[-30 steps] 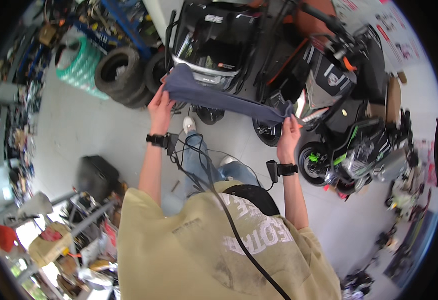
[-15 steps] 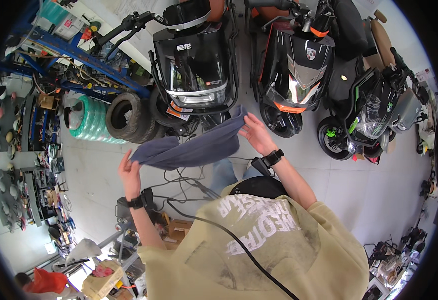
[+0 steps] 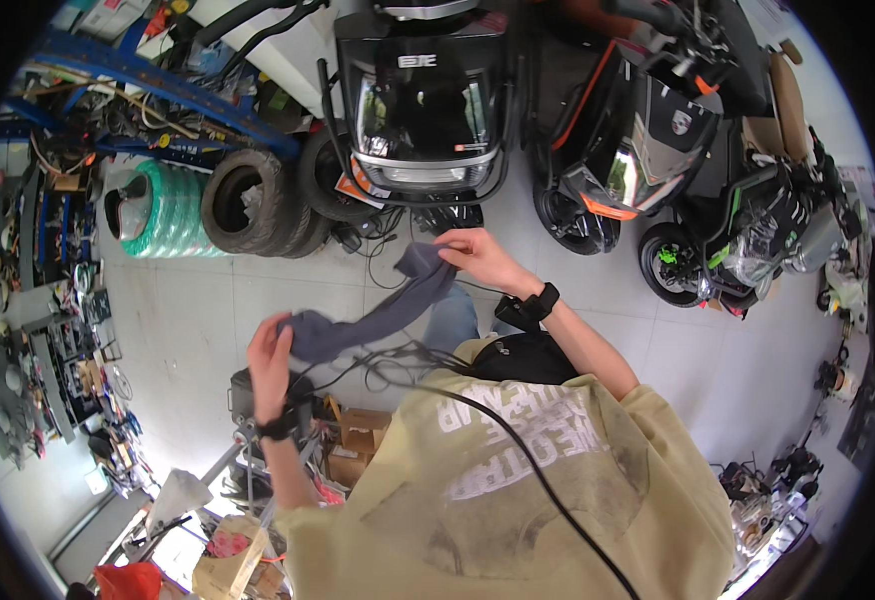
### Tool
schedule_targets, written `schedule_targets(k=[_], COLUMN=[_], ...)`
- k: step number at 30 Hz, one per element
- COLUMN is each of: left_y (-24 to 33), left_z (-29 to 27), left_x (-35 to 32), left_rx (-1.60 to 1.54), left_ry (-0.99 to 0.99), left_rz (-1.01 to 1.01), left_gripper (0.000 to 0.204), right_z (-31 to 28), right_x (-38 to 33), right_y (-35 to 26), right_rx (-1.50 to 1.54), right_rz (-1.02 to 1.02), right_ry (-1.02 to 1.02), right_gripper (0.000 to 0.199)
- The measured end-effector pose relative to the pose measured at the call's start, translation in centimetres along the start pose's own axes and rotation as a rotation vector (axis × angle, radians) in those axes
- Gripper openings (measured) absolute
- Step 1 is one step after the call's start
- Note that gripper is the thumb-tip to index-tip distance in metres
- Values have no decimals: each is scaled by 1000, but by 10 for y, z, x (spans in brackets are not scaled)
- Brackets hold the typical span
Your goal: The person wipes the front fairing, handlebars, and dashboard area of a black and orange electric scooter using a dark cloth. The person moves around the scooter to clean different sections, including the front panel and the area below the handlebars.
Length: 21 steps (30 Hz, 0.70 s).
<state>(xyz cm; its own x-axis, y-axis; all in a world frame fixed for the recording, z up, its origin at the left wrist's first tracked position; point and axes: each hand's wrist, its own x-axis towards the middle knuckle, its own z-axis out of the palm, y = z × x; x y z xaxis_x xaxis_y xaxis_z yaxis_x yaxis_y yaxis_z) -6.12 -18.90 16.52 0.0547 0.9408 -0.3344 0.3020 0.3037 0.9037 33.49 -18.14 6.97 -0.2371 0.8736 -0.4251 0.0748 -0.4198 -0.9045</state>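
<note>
Cloth [image 3: 383,318], one, dark blue-grey: hangs in the air between your two hands, in front of your body and above the tiled floor [image 3: 208,340]; narrow and gathered, its right end higher in the view than its left.

Hands, two. Your left hand [image 3: 270,362]: grip closed, thumb and fingers pinching the cloth's left end; slightly blurred. Your right hand [image 3: 485,260]: grip closed, thumb and fingertips pinching the cloth's far right end.

Wrist straps, two, black: one on your left wrist [image 3: 278,426], one on your right [image 3: 538,303].

Pouch [image 3: 528,368], one, black: at your waist.

Cable [image 3: 518,440], black: runs across your shirt [image 3: 548,500], with loops near the cloth; you cannot tell the number of strands.

Scooters, three, on the far side: a black scooter [image 3: 423,95] at the middle, a black-and-orange scooter [image 3: 638,150] right of it, a scooter with green trim [image 3: 763,235] farthest right.

Tyres [image 3: 253,205], several, dark: left of the middle scooter, partly overlapping, so an exact count is unclear.

Green-wrapped bundle [image 3: 183,210], one: just left of the tyres.

Blue rack beam [image 3: 158,95], one, long: far left, beyond the bundle.
</note>
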Motion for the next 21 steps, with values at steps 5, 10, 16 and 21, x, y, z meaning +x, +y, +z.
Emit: schedule_targets(k=[5,10,16,21], left_y=[-73,-116,-138,-125], left_z=[65,68,24,15], left_x=[82,148,179,207], left_rx=[-399,-258,-182,-170], left_ry=[182,-131,-182,-79], left_rz=[-63,-22,-36,-86], left_gripper=[30,26,26,26], right_z=[-2,0,2,-6], right_x=[33,77,106,103], right_y=[24,45,56,71], right_rx=[74,52,84,300], right_rz=[4,20,104,157], right_ry=[19,106,176,292], right_gripper=[20,22,21,21])
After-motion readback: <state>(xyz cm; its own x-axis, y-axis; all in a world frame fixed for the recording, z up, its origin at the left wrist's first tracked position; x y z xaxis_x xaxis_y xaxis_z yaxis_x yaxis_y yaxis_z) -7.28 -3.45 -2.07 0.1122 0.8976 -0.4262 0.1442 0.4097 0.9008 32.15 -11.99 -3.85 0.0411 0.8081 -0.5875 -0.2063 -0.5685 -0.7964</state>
